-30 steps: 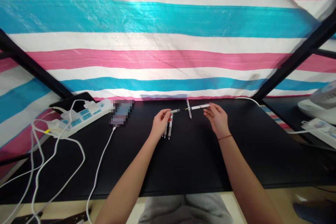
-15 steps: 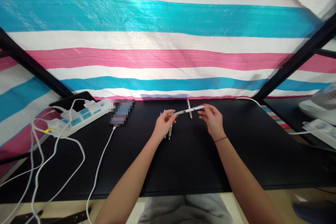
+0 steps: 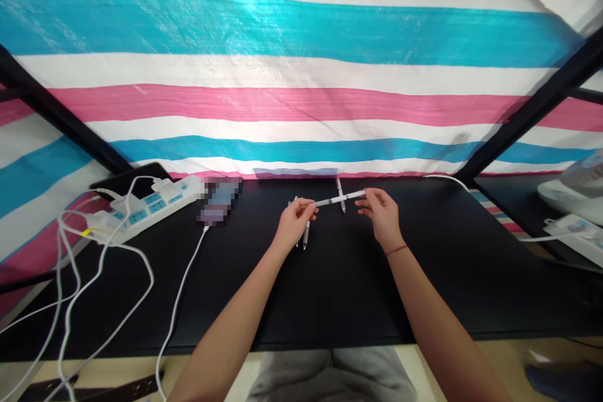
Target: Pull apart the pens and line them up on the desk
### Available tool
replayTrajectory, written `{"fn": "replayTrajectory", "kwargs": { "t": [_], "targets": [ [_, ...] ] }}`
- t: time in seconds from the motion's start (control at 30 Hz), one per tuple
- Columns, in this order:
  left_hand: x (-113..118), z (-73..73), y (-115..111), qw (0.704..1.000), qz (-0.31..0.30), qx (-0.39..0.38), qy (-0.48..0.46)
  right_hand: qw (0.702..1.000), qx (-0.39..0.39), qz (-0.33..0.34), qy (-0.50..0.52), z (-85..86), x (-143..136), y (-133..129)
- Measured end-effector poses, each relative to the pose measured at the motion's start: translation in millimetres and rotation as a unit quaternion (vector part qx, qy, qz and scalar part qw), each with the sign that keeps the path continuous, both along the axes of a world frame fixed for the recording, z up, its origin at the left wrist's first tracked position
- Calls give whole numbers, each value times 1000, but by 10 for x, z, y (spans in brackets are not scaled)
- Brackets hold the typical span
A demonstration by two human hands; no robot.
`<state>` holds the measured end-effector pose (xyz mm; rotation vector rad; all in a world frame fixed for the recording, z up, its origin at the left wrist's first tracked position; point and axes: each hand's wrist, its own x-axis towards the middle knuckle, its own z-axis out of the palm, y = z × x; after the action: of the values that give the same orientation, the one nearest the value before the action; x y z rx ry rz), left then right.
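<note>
Both hands [image 3: 293, 225] [image 3: 385, 218] — on one pen [image 3: 338, 200]

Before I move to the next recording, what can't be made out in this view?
In the head view:
Held pen: left end, covered by the left hand's grip.
Pens by that grip: how many, partly hidden behind it.
Cabled device: details, pixelated.
White appliance: right side, cut off by the picture's right edge.

A striped sheet [image 3: 301, 107] of white, blue and pink is filling the upper frame, catching light near top centre. Black bars [image 3: 518, 124] are slanting at left and right; a black tabletop [image 3: 339, 301] is spanning the lower half, pale floor [image 3: 513, 364] showing beneath.
</note>
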<state>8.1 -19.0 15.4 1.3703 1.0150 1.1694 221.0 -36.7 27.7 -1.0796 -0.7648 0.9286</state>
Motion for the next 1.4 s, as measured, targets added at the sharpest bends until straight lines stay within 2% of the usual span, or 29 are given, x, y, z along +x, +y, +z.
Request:
{"fn": "replayTrajectory", "kwargs": {
  "t": [0.17, 0.3, 0.47, 0.67, 0.83, 1.0, 1.17, 1.4],
  "targets": [
    [-13, -51, 28, 1000, 9, 21, -8, 999, -9, 17, -50, -14, 17, 7],
    [-15, -63, 39, 999, 11, 28, -13, 999, 3, 30, -37, 9, 40, 0],
    [-24, -41, 34, 999, 18, 26, -9, 995, 28, 88, -30, 36, 81, -29],
    [-33, -28, 34, 999, 20, 26, -3, 995, 0, 70, -68, 44, 71, -30],
    [-36, -21, 37, 999, 25, 22, -5, 994, 12, 102, -47, 43, 84, -31],
    [-37, 13, 22, 999, 30, 15, -2, 994, 9, 91, -66, 39, 93, -33],
    [-35, 40, 8, 999, 32, 15, -5, 992, 23, 111, -47, 73, 80, -49],
    [-27, -3, 26, 999, 29, 21, -5, 994, 16, 91, -66, 55, 91, -37]
  ]
}}
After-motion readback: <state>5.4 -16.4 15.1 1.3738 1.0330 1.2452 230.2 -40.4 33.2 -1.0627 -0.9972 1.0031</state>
